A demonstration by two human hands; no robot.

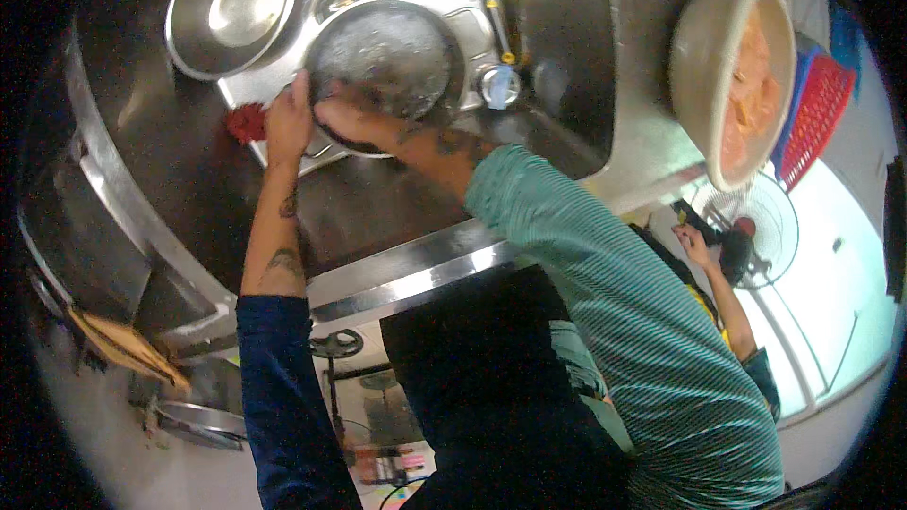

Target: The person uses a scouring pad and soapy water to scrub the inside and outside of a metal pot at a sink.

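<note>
A round metal pan (386,49) with a wet, shiny inside is in the sink, over a pale metal tray (237,88). My left hand (289,120) grips the pan's near-left rim, one finger stretched along the edge. Across the near rim reaches my right hand (347,117), its fingers down against the pan's inner wall. That hand is blurred, and whether it holds anything is hidden. A red scrubber or cloth (246,122) lies just left of my left hand. Farther left, a large steel bowl (244,10) tilts in the sink.
Right of the pan are a small round metal container (498,87) and a tap pipe (499,21) with yellow parts. A cream tub (698,78) of orange-pink food stands on the right counter. Beyond it are a red plastic basket (818,113), a fan (772,227) and another person's hand (694,244).
</note>
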